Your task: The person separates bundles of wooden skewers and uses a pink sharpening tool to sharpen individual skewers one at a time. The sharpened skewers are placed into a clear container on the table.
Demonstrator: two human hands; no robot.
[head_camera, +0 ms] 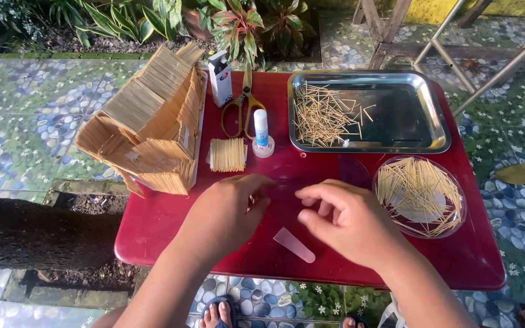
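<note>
Two bare hands worked over a small red table point(153, 231) set outdoors on patterned tile. Left hand point(223, 212) lay curled near the table's middle, fingertips pinched around something small and hard to make out, likely a toothpick or two. Right hand point(347, 222) hovered just beside it, fingers bent inward; whether it gripped anything could not be told. A clear plastic cap point(294, 245) lay loose on the table between and below the hands.

Toothpick house point(147, 121) stood at the table's left, walls and sloped roof already covered, so the build looked well along. A small glued panel of toothpicks point(227, 155) lay beside it, apparently finished but unattached. Glue tube point(262, 132) stood upright, with yellow-handled scissors point(243, 106) and a small box point(220, 78) behind.

Plenty of stock remained: loose toothpicks in the steel tray point(420, 97) and more in the round clear dish point(457, 209) at right.
</note>
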